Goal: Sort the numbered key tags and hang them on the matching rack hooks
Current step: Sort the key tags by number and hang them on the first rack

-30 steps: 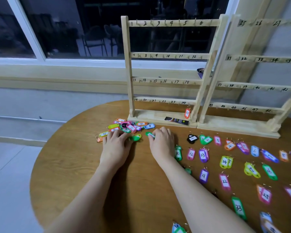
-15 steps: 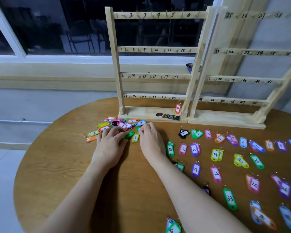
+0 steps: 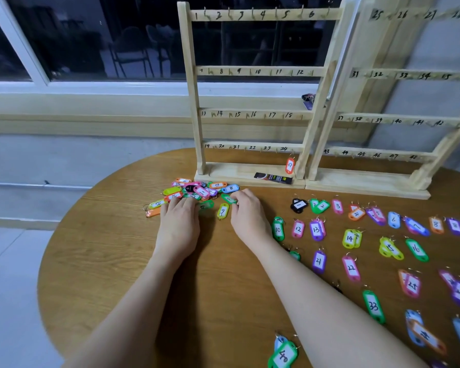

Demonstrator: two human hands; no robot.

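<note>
A loose pile of coloured key tags (image 3: 197,191) lies on the round wooden table (image 3: 112,251), in front of the left rack (image 3: 252,71) numbered 1 to 24. My left hand (image 3: 178,224) lies flat with its fingertips on the pile's near edge. My right hand (image 3: 248,215) touches a green tag (image 3: 228,199) with bent fingertips. Between my hands lies a yellow tag marked 9 (image 3: 222,210). An orange tag marked 37 (image 3: 290,166) hangs at the right end of the left rack's bottom bar. The right rack (image 3: 398,119) carries 25 to 48.
Several tags lie face up in rough number order to the right, from a black 1 (image 3: 298,205) to a green 33 (image 3: 373,306) and a green 40 (image 3: 283,355) at the near edge. A small dark packet (image 3: 272,178) rests on the left rack's base. Behind is a window.
Both hands stay at the pile with small finger movements. The yellow 9 tag now lies face up and apart from the pile. The view has shifted slightly.
</note>
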